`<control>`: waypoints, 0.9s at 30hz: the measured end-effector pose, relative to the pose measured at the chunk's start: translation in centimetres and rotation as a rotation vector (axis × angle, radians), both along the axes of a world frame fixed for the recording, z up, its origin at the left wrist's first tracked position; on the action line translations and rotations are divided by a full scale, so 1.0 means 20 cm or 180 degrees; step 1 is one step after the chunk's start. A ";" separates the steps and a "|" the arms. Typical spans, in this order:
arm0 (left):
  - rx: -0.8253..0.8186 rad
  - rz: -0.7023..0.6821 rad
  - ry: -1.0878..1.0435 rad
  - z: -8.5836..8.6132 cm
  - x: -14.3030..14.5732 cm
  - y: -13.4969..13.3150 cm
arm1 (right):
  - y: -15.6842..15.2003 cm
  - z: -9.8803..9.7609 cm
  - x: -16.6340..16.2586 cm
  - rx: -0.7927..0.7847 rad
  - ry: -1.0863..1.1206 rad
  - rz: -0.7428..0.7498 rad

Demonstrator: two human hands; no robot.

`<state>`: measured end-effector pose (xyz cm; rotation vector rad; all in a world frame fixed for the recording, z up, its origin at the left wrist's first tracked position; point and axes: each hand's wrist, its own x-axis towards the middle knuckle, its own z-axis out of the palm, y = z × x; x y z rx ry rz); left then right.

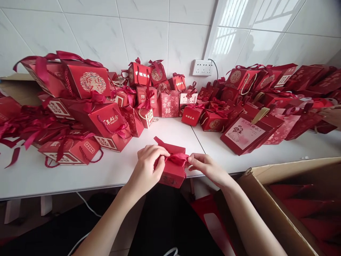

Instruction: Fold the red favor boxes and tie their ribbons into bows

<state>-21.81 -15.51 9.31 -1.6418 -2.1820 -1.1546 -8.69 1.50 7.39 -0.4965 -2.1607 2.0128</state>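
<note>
A small red gift box [172,179] rests at the front edge of the white table, between my two hands. Across its top runs a red ribbon [179,158] tied in a bow, with one tail sticking up at the back left. My left hand [151,164] is closed, thumb and forefinger pinching the ribbon by the knot. On the other side, the fingertips of my right hand [204,166] pinch the bow's right loop. Part of the box's left side is hidden behind my left hand.
Red gift boxes [106,115] crowd the table's left, back and right. An open cardboard carton [301,167] with red items stands at the lower right. A power strip [201,67] hangs on the tiled wall. Another person's hand [331,115] shows at the far right edge.
</note>
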 end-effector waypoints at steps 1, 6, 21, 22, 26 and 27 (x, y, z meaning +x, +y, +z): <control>0.0000 -0.0019 -0.0003 0.00 0.00 0.00 | 0.00 0.00 -0.01 -0.0115 0.0107 -0.0101; -0.0068 -0.0048 0.0008 0.01 0.00 -0.01 | 0.06 0.06 -0.06 0.0056 0.0504 -0.0475; -0.0387 -0.0069 0.0182 0.01 0.00 -0.02 | 0.11 0.02 -0.29 -0.0372 0.0085 -0.0270; -0.0408 -0.0063 0.0199 0.01 0.00 -0.02 | 0.11 0.02 -0.27 -0.0175 0.0054 -0.0424; -0.0433 -0.0061 0.0157 0.00 0.00 -0.01 | 0.02 0.07 -0.13 0.0925 0.0213 -0.1442; -0.0432 -0.0065 0.0137 0.00 0.00 0.00 | -0.01 0.09 -0.10 0.1144 0.0236 -0.1442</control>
